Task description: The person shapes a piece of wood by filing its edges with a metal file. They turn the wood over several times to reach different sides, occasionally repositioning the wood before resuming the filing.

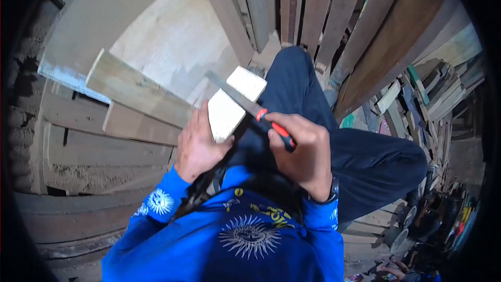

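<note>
A pale wooden block [223,117] lies tilted above my lap, brightly lit on its top. My left hand [200,144] grips its near left end, with the thumb at the lower edge and the fingers along the side. My right hand [304,149] is wrapped around the red and black handle of a flat file [241,100]. The file's grey blade lies across the block's upper face and its tip sticks out past the far side. My right palm and part of the handle's end are hidden from view.
Wide boards [175,34] and a narrower plank [135,89] lean at the upper left. Long planks [389,36] stand at the upper right. Wood offcuts [443,91] are heaped at the right. My bent knee [386,159] extends rightward.
</note>
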